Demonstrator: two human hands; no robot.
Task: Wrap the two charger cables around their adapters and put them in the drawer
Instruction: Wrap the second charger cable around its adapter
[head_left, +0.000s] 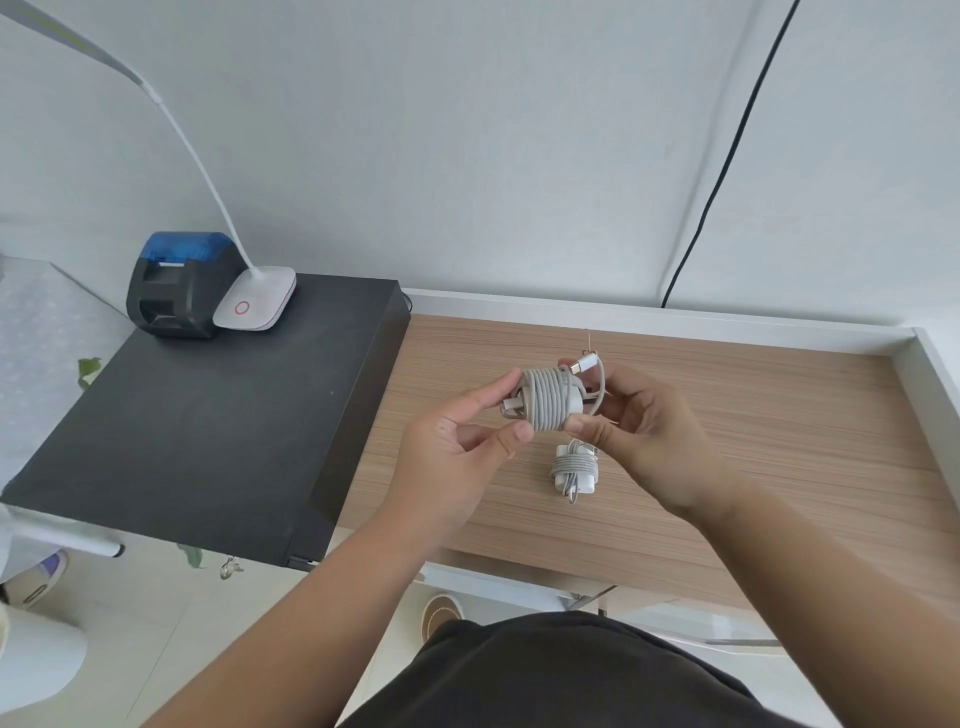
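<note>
A white adapter wound with grey cable (548, 399) is held in the air above the wooden desk (727, 441). My left hand (457, 447) pinches its left end between thumb and fingers. My right hand (639, 431) grips its right side, with the loose cable end and its plug (584, 364) sticking up by my fingers. A second white adapter with its cable wrapped around it (574, 467) lies on the desk just below my hands. No drawer is visible as open.
A black cabinet top (208, 441) sits to the left, carrying a black and blue small printer (182, 283) and a white desk lamp base (257, 304). A black wire (727, 166) hangs down the wall. A white raised rim (675, 314) borders the desk.
</note>
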